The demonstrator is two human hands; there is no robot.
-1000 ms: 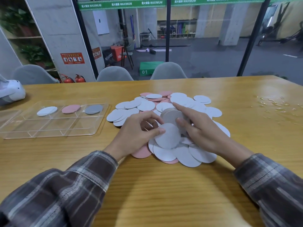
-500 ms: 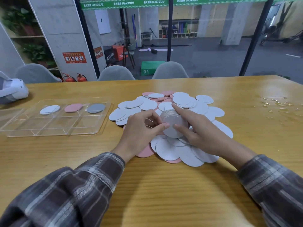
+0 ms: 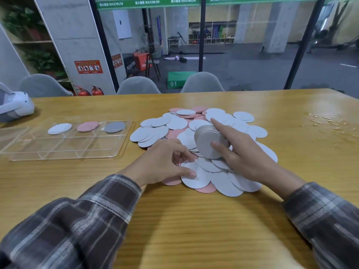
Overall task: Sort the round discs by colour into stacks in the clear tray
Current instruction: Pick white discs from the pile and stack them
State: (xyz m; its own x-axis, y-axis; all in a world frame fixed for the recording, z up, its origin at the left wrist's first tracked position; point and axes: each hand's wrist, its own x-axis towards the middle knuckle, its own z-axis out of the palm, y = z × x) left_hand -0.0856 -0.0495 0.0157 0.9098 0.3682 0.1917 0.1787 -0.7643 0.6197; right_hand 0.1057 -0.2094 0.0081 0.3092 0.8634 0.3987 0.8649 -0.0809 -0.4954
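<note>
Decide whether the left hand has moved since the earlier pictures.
Yes. Against the pile, the left hand has come off the stack toward the near side, its thumb now on a flat white disc.

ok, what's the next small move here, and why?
Probably lift the white disc under the left hand and add it to the stack that the right hand grips. The left thumb rests on that disc at the pile's near edge, the stack is tilted towards it, and both look similarly pale.
</note>
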